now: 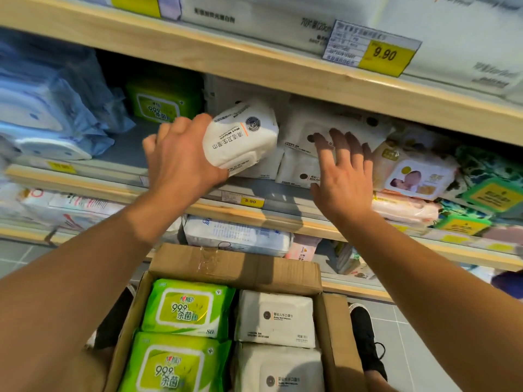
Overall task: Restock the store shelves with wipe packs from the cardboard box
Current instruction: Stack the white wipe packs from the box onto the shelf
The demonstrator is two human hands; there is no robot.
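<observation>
A white wipe pack (240, 137) is gripped by the left hand (181, 154) above the shelf's front edge (113, 190), tilted for insertion. The right hand (339, 171), fingers spread, is pressed against shelved white packs (300, 168), apparently steadying them. The cardboard box (235, 267) sits below.

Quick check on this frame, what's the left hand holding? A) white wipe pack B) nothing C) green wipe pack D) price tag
A: the left hand grips a white wipe pack at the middle shelf, while the green wipe packs lie in the cardboard box below and the right hand is spread open, holding nothing.
</observation>
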